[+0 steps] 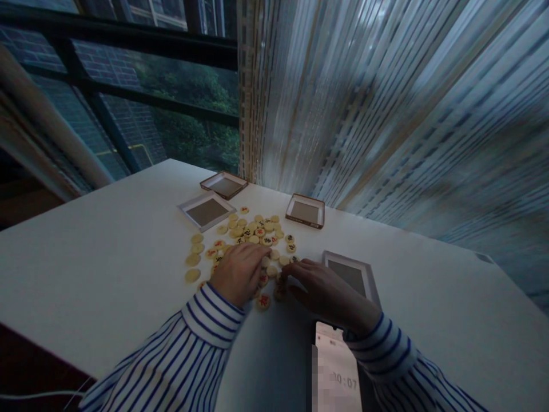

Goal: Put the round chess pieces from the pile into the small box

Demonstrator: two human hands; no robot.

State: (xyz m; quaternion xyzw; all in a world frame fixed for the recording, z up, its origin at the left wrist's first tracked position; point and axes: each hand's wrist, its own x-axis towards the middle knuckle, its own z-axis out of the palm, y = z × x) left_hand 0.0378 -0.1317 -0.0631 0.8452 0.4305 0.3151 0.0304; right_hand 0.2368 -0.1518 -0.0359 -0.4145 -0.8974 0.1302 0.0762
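Many round, pale yellow pieces, some with red or black characters, lie in a loose heap on the white table. My left hand rests over the near part of the heap, its fingers bent and their tips partly hidden among the pieces. Just right of it, my right hand reaches to the heap's right edge, fingertips at a dark-marked piece. What either hand grips is too small to tell. A red-marked piece lies between the hands. Several plain pieces form a column at the left.
Shallow box halves stand around the heap: two at back left, one at back right, one beside my right hand. A phone showing a timer lies near my right sleeve. A curtain and window stand behind the table.
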